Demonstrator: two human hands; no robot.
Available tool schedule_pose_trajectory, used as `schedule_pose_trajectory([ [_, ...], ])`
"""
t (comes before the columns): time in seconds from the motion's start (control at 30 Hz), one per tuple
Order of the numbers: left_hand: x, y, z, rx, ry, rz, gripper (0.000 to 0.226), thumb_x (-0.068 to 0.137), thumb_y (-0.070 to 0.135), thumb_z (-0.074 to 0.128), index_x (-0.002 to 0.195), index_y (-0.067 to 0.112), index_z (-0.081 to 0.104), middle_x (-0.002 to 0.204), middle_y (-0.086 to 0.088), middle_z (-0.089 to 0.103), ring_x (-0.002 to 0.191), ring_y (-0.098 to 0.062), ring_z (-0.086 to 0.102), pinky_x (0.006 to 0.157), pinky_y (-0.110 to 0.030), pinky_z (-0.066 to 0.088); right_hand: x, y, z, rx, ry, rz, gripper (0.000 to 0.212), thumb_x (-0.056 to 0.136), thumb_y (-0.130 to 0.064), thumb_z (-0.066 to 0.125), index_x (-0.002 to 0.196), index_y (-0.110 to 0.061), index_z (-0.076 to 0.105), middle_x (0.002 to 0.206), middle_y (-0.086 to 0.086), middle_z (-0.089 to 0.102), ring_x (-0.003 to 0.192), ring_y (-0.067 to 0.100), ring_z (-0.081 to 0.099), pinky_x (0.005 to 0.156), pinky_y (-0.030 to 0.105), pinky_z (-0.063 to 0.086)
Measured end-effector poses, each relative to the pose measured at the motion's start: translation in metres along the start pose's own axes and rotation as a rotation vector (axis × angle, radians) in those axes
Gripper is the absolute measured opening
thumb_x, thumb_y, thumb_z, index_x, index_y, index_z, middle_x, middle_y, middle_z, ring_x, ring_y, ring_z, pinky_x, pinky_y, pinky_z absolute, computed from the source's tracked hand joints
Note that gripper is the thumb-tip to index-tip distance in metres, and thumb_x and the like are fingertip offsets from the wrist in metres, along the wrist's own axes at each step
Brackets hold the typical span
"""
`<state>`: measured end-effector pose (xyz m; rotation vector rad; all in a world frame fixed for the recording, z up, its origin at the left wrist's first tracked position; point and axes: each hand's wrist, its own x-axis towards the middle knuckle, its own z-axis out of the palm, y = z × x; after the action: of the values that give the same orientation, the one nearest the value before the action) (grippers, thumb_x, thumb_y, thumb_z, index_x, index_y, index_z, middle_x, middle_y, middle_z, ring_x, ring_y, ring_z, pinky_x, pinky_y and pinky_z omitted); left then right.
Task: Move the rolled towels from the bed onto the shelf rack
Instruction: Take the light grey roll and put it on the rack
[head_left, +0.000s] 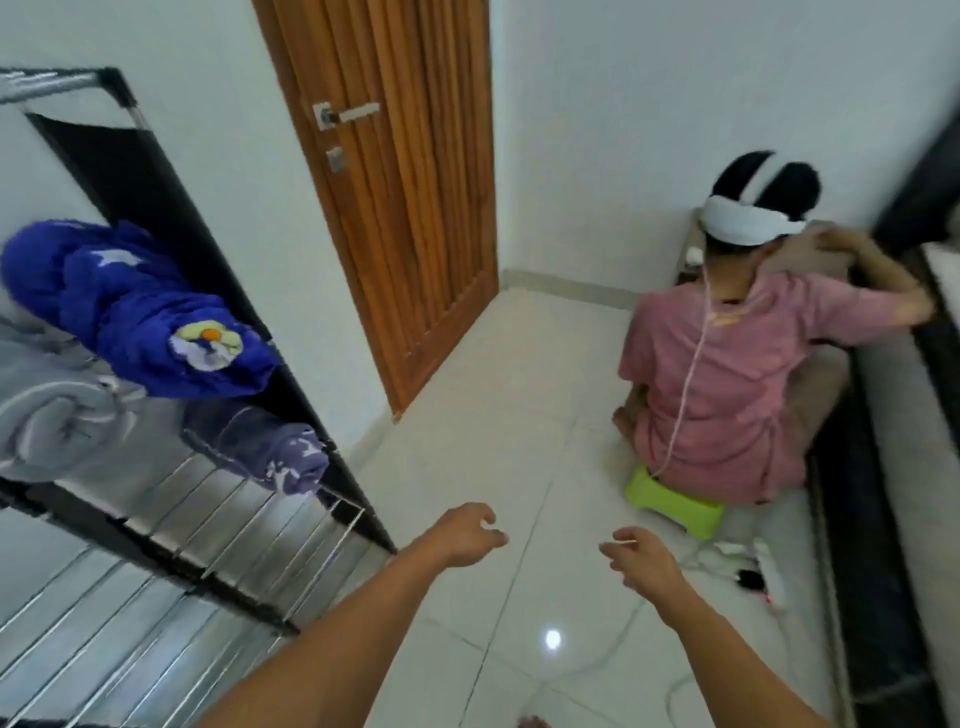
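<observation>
Ahead of both hands lies a wide stretch of bare white floor (519, 415), the largest open room in view, running up to a closed wooden door (395, 197). Off to the right of the right hand runs the dark edge of the bed (878, 519); only that edge shows, and whether any towels lie on it I cannot tell. Beside the bed, beyond the right hand, another person (727, 374) sits on a green stool (675, 506), narrowing the way along it. To the left of the left hand stands the shelf rack (208, 519), its black frame corner jutting toward the left forearm. On it rest a blue towel (130, 312), a grey towel (52, 415) and a smaller purple towel (270, 452), with bare slats lower down. The left hand (462, 535) and right hand (639, 561) are both empty, fingers loosely spread, so the step in hand looks like going for another towel. It would be wise to swing right with elbows in, clear of the rack corner and the seated person, and step over the white cable and power strip (769, 577) lying just right of the right hand.
</observation>
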<state>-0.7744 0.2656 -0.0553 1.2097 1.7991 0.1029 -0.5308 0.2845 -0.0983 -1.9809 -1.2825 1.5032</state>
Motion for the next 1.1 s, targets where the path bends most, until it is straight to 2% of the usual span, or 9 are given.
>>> schedule_pose_trajectory([
  [0.07, 0.003, 0.030, 0.033, 0.023, -0.067, 0.080, 0.049, 0.089, 0.040, 0.059, 0.131, 0.017, 0.051, 0.129, -0.009, 0.057, 0.108, -0.024, 0.060, 0.080, -0.026, 0.048, -0.029, 0.033, -0.036, 0.146, 0.101, 0.058, 0.026, 0.083, -0.019, 0.067, 0.105, -0.009, 0.059, 0.088, 0.008, 0.063, 0.080, 0.021, 0.063, 0.071, 0.034, 0.049],
  [0.17, -0.008, 0.076, 0.094, 0.028, -0.161, 0.186, 0.035, 0.087, 0.033, 0.061, 0.118, 0.015, 0.057, 0.096, -0.005, 0.060, 0.077, -0.020, 0.057, 0.052, -0.021, 0.038, -0.077, 0.095, -0.085, 0.309, 0.253, 0.147, 0.016, 0.086, -0.015, 0.064, 0.100, -0.011, 0.058, 0.090, 0.009, 0.063, 0.074, 0.019, 0.062, 0.063, 0.029, 0.045],
  [0.23, -0.021, 0.103, 0.144, 0.066, -0.267, 0.251, 0.025, 0.086, 0.031, 0.061, 0.107, 0.016, 0.058, 0.083, -0.002, 0.057, 0.071, -0.018, 0.055, 0.049, -0.020, 0.034, -0.115, 0.143, -0.119, 0.345, 0.365, 0.190, 0.017, 0.086, -0.017, 0.065, 0.100, -0.009, 0.059, 0.086, 0.008, 0.064, 0.073, 0.019, 0.063, 0.062, 0.029, 0.044],
  [0.33, -0.050, 0.139, 0.220, 0.170, -0.416, 0.345, 0.006, 0.087, 0.026, 0.058, 0.085, 0.021, 0.057, 0.082, -0.004, 0.057, 0.072, -0.020, 0.054, 0.050, -0.021, 0.034, -0.176, 0.212, -0.168, 0.445, 0.548, 0.278, 0.018, 0.086, -0.016, 0.065, 0.100, -0.005, 0.062, 0.080, 0.008, 0.064, 0.070, 0.020, 0.063, 0.059, 0.028, 0.044],
  [0.4, -0.069, 0.164, 0.270, 0.273, -0.510, 0.413, 0.010, 0.085, 0.025, 0.056, 0.075, 0.022, 0.056, 0.083, -0.008, 0.058, 0.071, -0.023, 0.053, 0.047, -0.020, 0.032, -0.220, 0.249, -0.197, 0.535, 0.662, 0.325, 0.009, 0.088, -0.014, 0.061, 0.096, -0.008, 0.060, 0.081, 0.008, 0.062, 0.072, 0.022, 0.061, 0.058, 0.027, 0.043],
  [0.53, -0.109, 0.221, 0.360, 0.463, -0.659, 0.530, 0.012, 0.087, 0.029, 0.059, 0.079, 0.020, 0.055, 0.084, -0.006, 0.056, 0.070, -0.022, 0.052, 0.045, -0.018, 0.032, -0.291, 0.324, -0.239, 0.733, 0.905, 0.396, 0.015, 0.089, -0.016, 0.061, 0.101, -0.008, 0.060, 0.085, 0.010, 0.064, 0.072, 0.021, 0.060, 0.060, 0.028, 0.044],
  [0.7, -0.157, 0.288, 0.469, 0.516, -0.785, 0.573, 0.017, 0.090, 0.029, 0.057, 0.101, 0.017, 0.053, 0.093, -0.006, 0.056, 0.077, -0.021, 0.056, 0.055, -0.025, 0.039, -0.333, 0.399, -0.289, 0.895, 1.039, 0.482, 0.018, 0.090, -0.013, 0.059, 0.106, -0.006, 0.058, 0.090, 0.013, 0.061, 0.071, 0.019, 0.058, 0.061, 0.028, 0.042],
  [0.9, -0.177, 0.358, 0.589, 0.355, -0.856, 0.349, 0.037, 0.093, 0.032, 0.056, 0.124, 0.013, 0.048, 0.107, -0.006, 0.055, 0.088, -0.018, 0.057, 0.078, -0.033, 0.047, -0.331, 0.473, -0.384, 0.980, 1.047, 0.510, 0.033, 0.088, -0.018, 0.062, 0.119, -0.010, 0.055, 0.104, 0.013, 0.063, 0.093, 0.024, 0.060, 0.080, 0.039, 0.050],
  [1.1, -0.173, 0.404, 0.664, 0.323, -0.934, 0.063, 0.038, 0.086, 0.046, 0.063, 0.111, 0.017, 0.057, 0.123, -0.004, 0.056, 0.118, -0.022, 0.048, 0.100, -0.050, 0.041, -0.311, 0.524, -0.498, 0.866, 0.988, 0.539, 0.055, 0.085, -0.027, 0.066, 0.133, -0.009, 0.048, 0.121, 0.016, 0.056, 0.107, 0.032, 0.057, 0.092, 0.046, 0.050],
])
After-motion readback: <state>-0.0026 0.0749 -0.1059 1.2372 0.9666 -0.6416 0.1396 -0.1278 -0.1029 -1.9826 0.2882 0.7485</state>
